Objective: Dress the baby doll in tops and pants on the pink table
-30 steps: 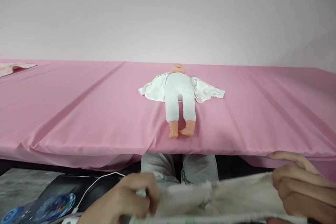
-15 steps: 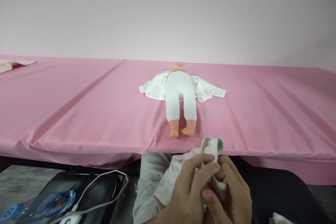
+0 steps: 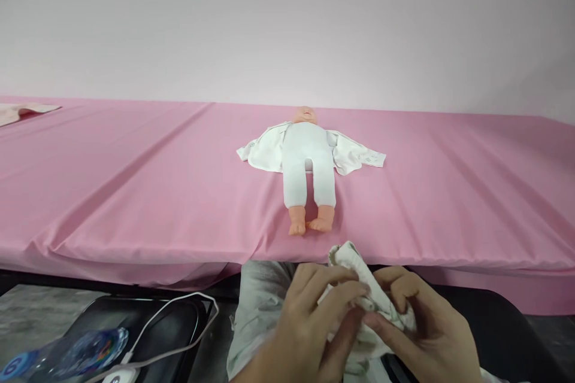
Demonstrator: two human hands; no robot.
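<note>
Low in the view, above my lap, my left hand (image 3: 314, 317) pinches a small white printed baby garment (image 3: 359, 269), its fingers closed on the bunched cloth. From the other side my right hand (image 3: 422, 323) grips the same cloth between thumb and bent fingers. Part of the fabric hangs below and is hidden by my hands. Beyond them a baby doll (image 3: 309, 155) lies on its back, feet toward me, in white leggings. A white baby shirt (image 3: 269, 149) is spread open around its sides, sleeves stretched outward.
A pink sheet (image 3: 157, 191) covers the table, with a white wall behind. At far left lies a folded pale cloth (image 3: 27, 112). Lower left, a plastic bottle (image 3: 85, 353) and a white cable (image 3: 179, 347) rest on a black chair (image 3: 157, 329).
My hands have moved apart, the right one further right. The garment has turned and its cloth is now stretched between them. The doll and shirt stay as they were.
</note>
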